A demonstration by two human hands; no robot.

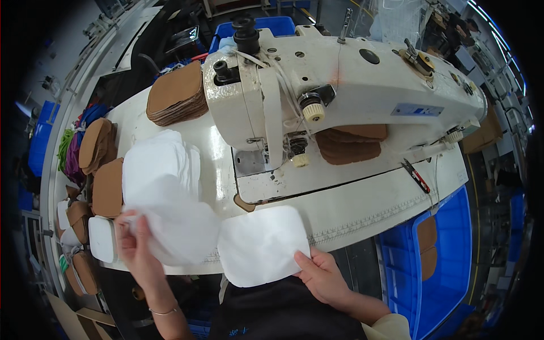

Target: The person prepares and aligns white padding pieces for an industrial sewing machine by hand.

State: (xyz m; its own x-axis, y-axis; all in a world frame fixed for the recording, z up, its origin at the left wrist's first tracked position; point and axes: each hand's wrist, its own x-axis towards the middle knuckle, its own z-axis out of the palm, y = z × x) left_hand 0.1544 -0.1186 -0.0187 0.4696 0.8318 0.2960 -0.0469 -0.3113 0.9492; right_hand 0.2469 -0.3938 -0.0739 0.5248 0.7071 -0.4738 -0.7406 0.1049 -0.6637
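My right hand [323, 277] pinches the right edge of a white rounded-square fabric piece [263, 246], thumb on top, near the table's front edge. In my left hand [135, 241] is a second thin white piece [184, 229], gripped at its left side and blurred by motion. That piece partly covers a stack of white pieces [152, 156] on the table. The inner edges of the two held pieces meet or overlap slightly; I cannot tell which. Beyond them stands a white sewing machine [362, 73], its needle area apart from both hands.
A tall stack of brown pieces [177, 93] sits left of the machine head. More brown pieces [351, 147] lie beneath its arm. Red-handled snips [418, 179] rest at the right. Brown bundles [107, 187] line the left edge. A blue bin [445, 283] holds brown pieces.
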